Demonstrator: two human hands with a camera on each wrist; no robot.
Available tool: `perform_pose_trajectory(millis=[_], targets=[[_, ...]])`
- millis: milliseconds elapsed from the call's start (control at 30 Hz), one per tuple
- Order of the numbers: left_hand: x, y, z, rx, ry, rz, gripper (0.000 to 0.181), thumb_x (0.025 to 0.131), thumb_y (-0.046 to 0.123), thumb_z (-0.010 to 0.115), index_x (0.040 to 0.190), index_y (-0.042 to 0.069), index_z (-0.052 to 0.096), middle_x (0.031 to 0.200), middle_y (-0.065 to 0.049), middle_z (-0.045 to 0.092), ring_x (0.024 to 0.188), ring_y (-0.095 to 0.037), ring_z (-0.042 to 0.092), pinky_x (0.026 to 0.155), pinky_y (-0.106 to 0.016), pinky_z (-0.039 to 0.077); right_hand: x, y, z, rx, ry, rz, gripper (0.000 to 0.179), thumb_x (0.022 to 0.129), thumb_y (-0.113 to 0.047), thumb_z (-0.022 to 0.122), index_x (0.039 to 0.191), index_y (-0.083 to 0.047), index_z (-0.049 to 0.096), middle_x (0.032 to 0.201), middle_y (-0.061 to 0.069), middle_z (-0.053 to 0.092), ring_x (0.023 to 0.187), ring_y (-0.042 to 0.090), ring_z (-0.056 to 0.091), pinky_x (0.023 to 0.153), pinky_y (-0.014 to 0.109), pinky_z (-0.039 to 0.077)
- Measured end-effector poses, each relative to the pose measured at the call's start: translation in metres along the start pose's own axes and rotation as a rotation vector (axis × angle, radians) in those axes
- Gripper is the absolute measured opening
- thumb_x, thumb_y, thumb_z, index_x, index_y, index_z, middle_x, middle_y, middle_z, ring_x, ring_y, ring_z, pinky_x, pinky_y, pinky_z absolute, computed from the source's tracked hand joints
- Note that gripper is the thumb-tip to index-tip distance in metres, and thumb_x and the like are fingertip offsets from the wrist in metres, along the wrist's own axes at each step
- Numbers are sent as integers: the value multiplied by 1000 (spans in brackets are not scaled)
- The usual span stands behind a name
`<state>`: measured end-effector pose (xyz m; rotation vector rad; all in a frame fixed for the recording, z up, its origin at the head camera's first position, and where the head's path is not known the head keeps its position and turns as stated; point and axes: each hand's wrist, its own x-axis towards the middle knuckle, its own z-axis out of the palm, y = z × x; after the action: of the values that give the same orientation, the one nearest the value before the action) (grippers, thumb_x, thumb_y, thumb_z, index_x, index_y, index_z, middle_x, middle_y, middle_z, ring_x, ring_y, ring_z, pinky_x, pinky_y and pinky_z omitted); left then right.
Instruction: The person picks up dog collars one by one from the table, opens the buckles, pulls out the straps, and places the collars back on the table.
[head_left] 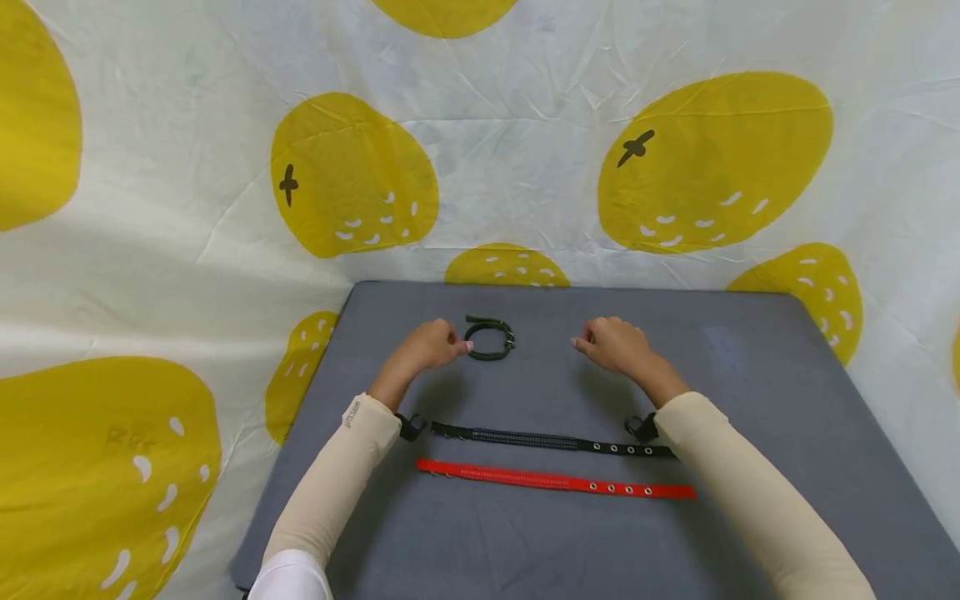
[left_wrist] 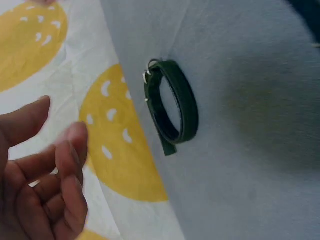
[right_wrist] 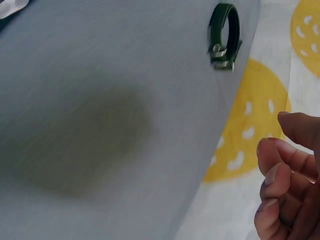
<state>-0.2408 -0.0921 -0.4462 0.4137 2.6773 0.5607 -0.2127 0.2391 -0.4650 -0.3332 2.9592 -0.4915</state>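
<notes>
A dark green collar (head_left: 489, 356), buckled into a ring, lies toward the far side of the grey table. My left hand (head_left: 435, 343) hovers just left of it, thumb tip overlapping its edge in the head view. In the left wrist view that hand (left_wrist: 45, 185) has loosely bent fingers, with nothing between them. To the collar's right, my right hand (head_left: 617, 342) is held over the table; its fingers (right_wrist: 277, 180) curl loosely around nothing. The collar's metal buckle (right_wrist: 220, 64) shows in the right wrist view. Nearer me, a black collar (head_left: 525, 437) and a red collar (head_left: 517, 477) lie stretched flat.
The grey table (head_left: 555, 542) has its far edge against a white cloth (head_left: 517, 183) printed with yellow fruit shapes. Dark straps (head_left: 411, 427) sit on both wrists below the beige sleeves (head_left: 337, 483). The black collar's right end is hidden behind the right sleeve.
</notes>
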Motion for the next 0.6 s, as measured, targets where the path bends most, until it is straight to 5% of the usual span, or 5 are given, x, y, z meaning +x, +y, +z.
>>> perform_pose_trajectory(millis=[133,333,467,600], targets=[[35,12,-3,-16,21,49,33,103,37,58,112,8,68,108,-8,68,85,-20,60,76,-37,50,42,-24,14,18,-49,-11,24,100,-33,62,93,-10,68,81,5,65,67,21,57,59,37,44],[79,16,13,47,58,81,33,103,26,59,128,6,63,125,-11,66,110,-27,64,93,-42,52,87,-50,53,17,-95,66,21,100,-30,64,104,-9,70,99,10,69,79,25,64,70,45,52],[101,13,26,159,41,97,39,102,22,61,136,5,59,133,-12,63,122,-28,60,100,-41,50,106,-60,78,2,-49,103,29,99,-32,66,112,-7,70,103,13,71,85,30,68,74,49,55],[116,5,37,279,27,77,41,101,19,62,140,6,56,135,-12,61,125,-29,58,104,-44,47,119,-70,94,-25,12,104,26,96,-30,70,103,-5,71,92,14,72,79,32,69,70,49,56]])
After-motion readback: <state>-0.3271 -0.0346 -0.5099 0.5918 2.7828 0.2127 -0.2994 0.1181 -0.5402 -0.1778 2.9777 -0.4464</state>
